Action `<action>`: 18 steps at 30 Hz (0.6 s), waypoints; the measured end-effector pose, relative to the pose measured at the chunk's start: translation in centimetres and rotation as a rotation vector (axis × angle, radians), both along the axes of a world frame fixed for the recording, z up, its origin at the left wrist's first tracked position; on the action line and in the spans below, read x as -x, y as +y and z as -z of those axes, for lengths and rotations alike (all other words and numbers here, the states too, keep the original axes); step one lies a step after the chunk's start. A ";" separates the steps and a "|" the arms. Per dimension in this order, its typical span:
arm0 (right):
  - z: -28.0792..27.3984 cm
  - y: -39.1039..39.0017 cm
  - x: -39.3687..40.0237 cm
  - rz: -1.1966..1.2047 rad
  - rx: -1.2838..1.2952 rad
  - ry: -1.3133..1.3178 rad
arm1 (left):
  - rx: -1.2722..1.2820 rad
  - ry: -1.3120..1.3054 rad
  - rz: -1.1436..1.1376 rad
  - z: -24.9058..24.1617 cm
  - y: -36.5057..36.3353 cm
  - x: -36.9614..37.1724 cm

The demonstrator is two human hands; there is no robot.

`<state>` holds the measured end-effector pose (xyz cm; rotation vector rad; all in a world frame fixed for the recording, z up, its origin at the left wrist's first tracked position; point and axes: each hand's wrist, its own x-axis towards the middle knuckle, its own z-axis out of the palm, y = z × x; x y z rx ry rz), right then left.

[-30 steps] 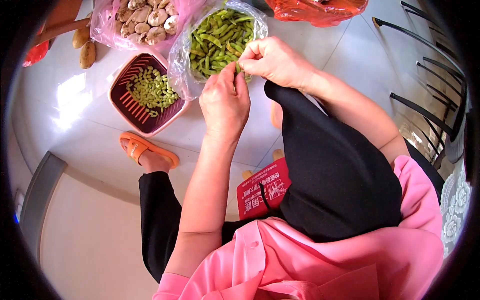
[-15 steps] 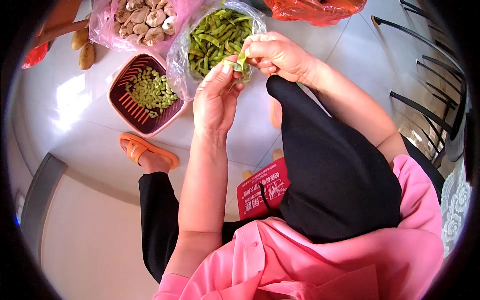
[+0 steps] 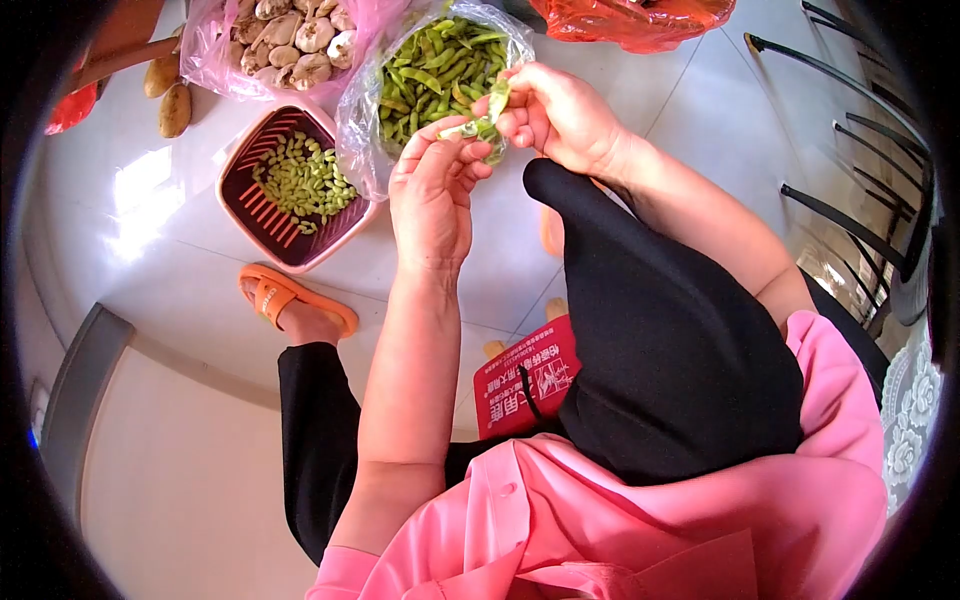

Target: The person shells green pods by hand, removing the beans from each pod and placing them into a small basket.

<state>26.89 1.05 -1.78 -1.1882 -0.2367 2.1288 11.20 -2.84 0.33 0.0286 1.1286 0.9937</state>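
Note:
An edamame pod (image 3: 482, 128) spans my two hands, its pale inner side partly showing. My left hand (image 3: 434, 195) pinches its near end between thumb and fingers. The upper end is gripped by the thumb and fingertips of my right hand (image 3: 568, 118). Whether beans remain inside is too small to tell. Just beyond the hands, a clear plastic bag (image 3: 360, 140) holds many whole green pods (image 3: 440, 70). To the left, a pink-rimmed basket (image 3: 232, 205) contains a layer of shelled green beans (image 3: 305, 178).
A pink bag (image 3: 205, 60) of garlic bulbs (image 3: 312, 35) stands at the back, with potatoes (image 3: 175, 110) left of it. A red bag (image 3: 640, 25) lies at the back right. Black chair legs (image 3: 840, 220) line the right side. My foot wears an orange slipper (image 3: 275, 297) below the basket.
My hands have moved slightly apart, the right one shifting a little to the right. The pod is spread wider between them, showing more of its pale inside.

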 end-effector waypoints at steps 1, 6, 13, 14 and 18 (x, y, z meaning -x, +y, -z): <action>0.1 0.0 0.0 0.013 0.035 0.041 | -0.001 0.002 0.000 0.1 -0.1 0.1; -2.0 -0.6 1.2 -0.538 -0.356 -0.381 | -0.077 -0.056 0.055 0.5 -0.1 0.4; -1.3 -0.9 0.9 -0.566 -0.509 -0.550 | -0.275 0.542 0.145 0.3 -0.6 -0.5; -1.8 -0.7 0.9 -0.619 -0.494 -0.604 | -0.275 0.542 0.144 0.4 -0.7 -0.4; -1.3 -1.3 0.6 -0.636 -0.527 -0.625 | -0.513 0.891 0.397 0.5 -0.8 0.0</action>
